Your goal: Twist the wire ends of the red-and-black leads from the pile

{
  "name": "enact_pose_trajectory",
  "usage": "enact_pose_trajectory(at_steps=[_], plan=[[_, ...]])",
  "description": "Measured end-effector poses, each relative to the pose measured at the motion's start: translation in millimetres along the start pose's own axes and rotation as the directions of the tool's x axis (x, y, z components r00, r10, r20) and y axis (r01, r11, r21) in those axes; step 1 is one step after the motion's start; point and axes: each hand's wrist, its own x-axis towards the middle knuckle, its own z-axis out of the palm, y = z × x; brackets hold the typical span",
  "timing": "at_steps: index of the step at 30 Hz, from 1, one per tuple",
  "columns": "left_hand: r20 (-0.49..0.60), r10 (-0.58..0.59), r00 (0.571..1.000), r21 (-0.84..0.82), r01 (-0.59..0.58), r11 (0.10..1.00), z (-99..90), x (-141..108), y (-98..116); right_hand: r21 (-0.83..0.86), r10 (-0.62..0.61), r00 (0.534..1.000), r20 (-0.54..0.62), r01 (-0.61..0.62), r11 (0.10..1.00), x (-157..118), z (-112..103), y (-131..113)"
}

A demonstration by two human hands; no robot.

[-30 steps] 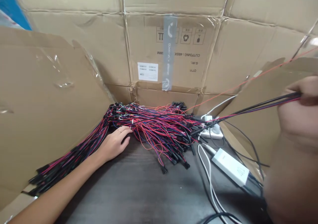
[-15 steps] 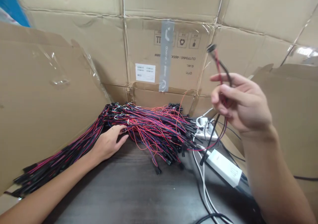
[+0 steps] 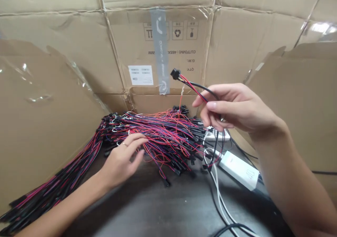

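Observation:
Between thumb and fingers, my right hand (image 3: pixel 231 107) pinches a wire harness (image 3: pixel 193 87) with red and black leads. Its black plug (image 3: pixel 175 73) points up and left, while the lower wires hang beneath the hand. My left hand (image 3: pixel 125 160) is at the near side of a big heap of red, blue and black wire harnesses (image 3: pixel 160 131); its fingers are apart with nothing held in them. Whether the left fingertips touch the wires I cannot tell. Another bundle of harnesses (image 3: pixel 60 174) stretches along the left side, partly behind my left forearm.
Cardboard panels (image 3: pixel 110 54) stand at the back and both sides. On the right lie a white power bank (image 3: pixel 240 170), white and black cables (image 3: pixel 217 191) and a white power strip (image 3: pixel 223 136), partly hidden by my right hand. All rest on a dark tabletop (image 3: pixel 168 209).
My right hand has moved left and slightly down with the harness, its plug now tilting left. My left hand has shifted a little right along the heap. The camera view has turned slightly.

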Motion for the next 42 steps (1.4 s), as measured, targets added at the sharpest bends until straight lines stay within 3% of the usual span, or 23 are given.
enact_pose_trajectory(at_steps=[6,11,16,21,27,31,35,39,42], plan=[[0.281,0.108,0.954,-0.155,-0.066,0.986,14.8,28,26,0.068,0.055,0.992,0.112,-0.063,0.996,2,7,8],[0.281,0.115,0.953,-0.257,-0.041,0.966,21.2,34,21,0.053,0.122,0.987,0.104,-0.128,0.99,5,14,16],[0.309,0.043,0.95,-0.156,0.007,0.988,26.7,30,16,0.011,0.137,0.99,0.04,-0.138,0.99,3,14,13],[0.264,0.17,0.949,-0.084,-0.153,0.985,36.0,20,18,-0.053,0.084,0.996,-0.039,-0.086,0.995,-2,18,6],[0.068,0.196,0.978,-0.048,-0.193,0.98,34.0,14,17,-0.102,0.029,0.994,-0.104,-0.039,0.994,-6,20,1],[-0.05,0.315,0.948,-0.022,-0.317,0.948,27.6,15,15,-0.071,0.033,0.994,-0.1,-0.04,0.997,-5,22,1],[-0.159,0.402,0.902,-0.061,-0.415,0.908,23.9,15,14,-0.025,0.051,0.984,-0.17,-0.056,0.998,-4,24,0],[-0.104,0.437,0.894,-0.021,-0.441,0.897,21.7,16,15,0.044,0.057,0.978,-0.199,-0.05,0.998,-6,25,-4],[-0.052,0.448,0.893,0.072,-0.444,0.893,20.7,18,16,0.071,0.093,0.988,-0.123,-0.085,0.994,-10,26,-8]])
